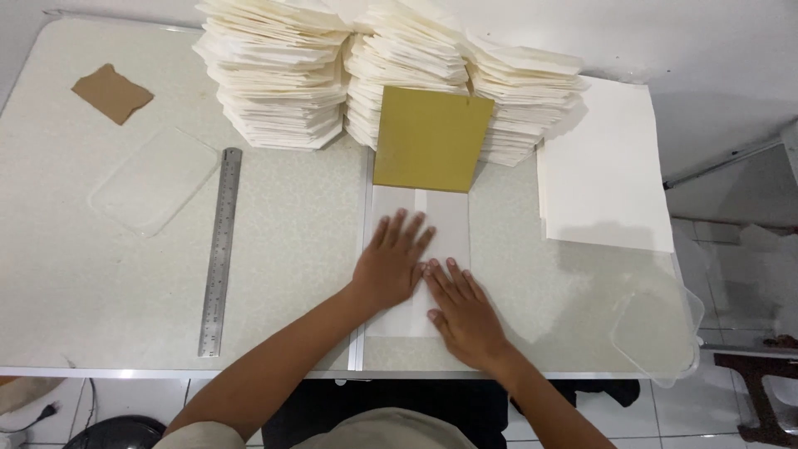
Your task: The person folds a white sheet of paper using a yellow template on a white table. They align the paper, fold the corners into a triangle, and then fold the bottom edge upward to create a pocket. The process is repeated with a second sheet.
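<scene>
A folded white paper sheet (440,218) lies lengthwise on the table (283,274) in front of me. A mustard-yellow card (431,137) covers its far end. My left hand (392,262) presses flat on the left half of the paper, fingers spread. Just beside it, my right hand (462,309) lies flat on the paper's near right part, palm down. Neither hand grips anything.
Three tall stacks of folded cream paper (283,75) stand at the back. Flat white sheets (603,166) lie at the right. A steel ruler (221,249), a clear lid (154,179) and a brown card scrap (112,93) lie left. A clear plastic box (657,333) overhangs the right corner.
</scene>
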